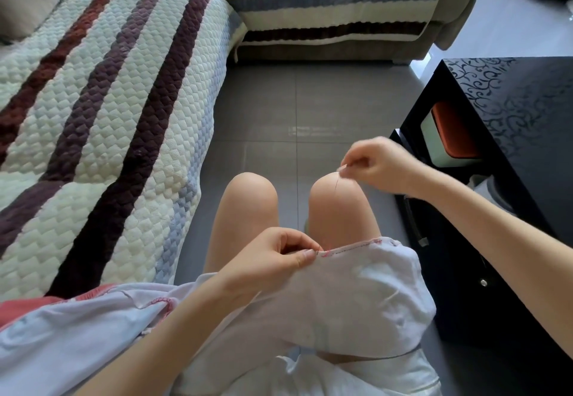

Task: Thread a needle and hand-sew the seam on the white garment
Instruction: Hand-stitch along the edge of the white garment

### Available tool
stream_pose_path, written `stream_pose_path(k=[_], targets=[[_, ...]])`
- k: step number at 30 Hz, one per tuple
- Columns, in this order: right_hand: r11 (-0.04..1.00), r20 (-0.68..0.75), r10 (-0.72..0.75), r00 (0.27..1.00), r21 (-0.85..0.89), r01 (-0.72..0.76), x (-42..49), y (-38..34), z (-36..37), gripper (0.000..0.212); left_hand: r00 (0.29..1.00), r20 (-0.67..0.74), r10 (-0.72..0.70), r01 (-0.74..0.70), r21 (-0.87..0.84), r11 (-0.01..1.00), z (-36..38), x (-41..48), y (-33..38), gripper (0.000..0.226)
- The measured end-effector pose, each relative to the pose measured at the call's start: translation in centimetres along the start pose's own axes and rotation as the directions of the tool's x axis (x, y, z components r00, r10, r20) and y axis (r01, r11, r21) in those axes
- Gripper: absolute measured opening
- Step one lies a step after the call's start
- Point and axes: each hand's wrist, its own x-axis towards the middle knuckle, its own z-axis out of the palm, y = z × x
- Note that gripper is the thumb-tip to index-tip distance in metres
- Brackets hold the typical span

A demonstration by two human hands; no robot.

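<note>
White garment [356, 296] draped over the lap at 6 o'clock, spilling toward 8 o'clock onto the sofa [108, 116], with its pink-stitched seam [353, 245] running along the top edge just below the right knee. Left hand [279, 259] near the centre, toward 6 o'clock, thumb and forefinger pressed together on the left end of that seam, other fingers curled. Right hand [381, 166] raised at about 2 o'clock from the left one and well apart from it, fingertips pinching a thin dark thread [337, 182] that drops against the right knee; lower run too fine to follow. Striped quilted cover on the sofa from 9 to 12 o'clock. Grey tiled floor [294, 101] at the centre. Black bench [521, 101] with a scrolled top at 3 o'clock, holding an orange-and-white box [446, 135] in its open side.
</note>
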Motion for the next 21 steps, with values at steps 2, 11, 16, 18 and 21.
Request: stream_pose_path(k=[2,11,16,18,21], targets=[[0.983,-0.245,0.097,0.965,-0.125,-0.131,1.5,1.2,-0.5,0.013,1.000,-0.004,-0.005,0.005,0.003,1.000,0.0,-0.1,0.0,0.014],[0.813,-0.489,0.245,0.837,-0.367,-0.452,2.6,3.7,1.0,0.025,1.000,-0.008,0.001,0.000,0.080,0.997,-0.1,-0.2,0.6,0.022],[0.984,-0.146,0.177,0.973,0.029,-0.175,-3.0,-2.7,1.8,0.028,1.000,-0.020,0.000,0.001,0.034,0.999,-0.3,-0.2,0.2,0.014],[0.993,0.064,0.088,0.994,0.080,-0.093,-6.0,-4.8,2.2,0.017,1.000,-0.024,0.007,-0.006,0.049,0.999,-0.4,-0.3,0.0,0.015],[0.999,0.115,0.002,0.993,-0.032,0.002,-8.2,-4.9,3.7,0.012,0.999,-0.041,0.005,-0.002,0.067,0.998,-0.6,-0.3,-0.3,0.017]])
